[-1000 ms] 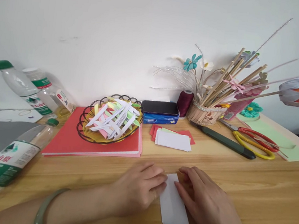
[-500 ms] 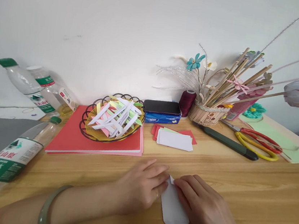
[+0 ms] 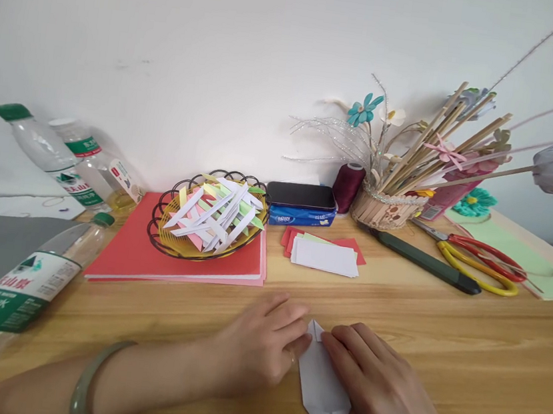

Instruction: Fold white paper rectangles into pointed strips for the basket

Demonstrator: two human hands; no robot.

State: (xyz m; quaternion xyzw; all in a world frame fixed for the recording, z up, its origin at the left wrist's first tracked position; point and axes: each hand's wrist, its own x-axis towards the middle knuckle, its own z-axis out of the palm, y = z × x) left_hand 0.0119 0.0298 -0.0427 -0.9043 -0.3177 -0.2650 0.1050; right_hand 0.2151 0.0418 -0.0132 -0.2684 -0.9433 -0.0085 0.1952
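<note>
A white folded paper (image 3: 324,381) lies on the wooden table, long and narrow, with its corners folded in to points at the far and near ends. My left hand (image 3: 267,340) is at its far left edge, fingers curled and the thumb and fingertips touching the paper near the far point. My right hand (image 3: 377,374) bears on the right edge, its fingers together and pressed down by the far fold. A small folded flap shows between the two hands. Part of the right edge is hidden beneath my right hand.
Beyond the hands lie white paper slips (image 3: 325,257) over red ones. A basket (image 3: 166,244) of folded strips sits on red paper (image 3: 114,251). Plastic bottles (image 3: 19,289) are at left; a green-handled cutter (image 3: 426,261), scissors (image 3: 482,259) and a flower pot (image 3: 381,210) at right.
The left fingertips have drawn back slightly from the far point, so more of its folded flaps shows. My right hand has hardly moved. The view has shifted slightly.
</note>
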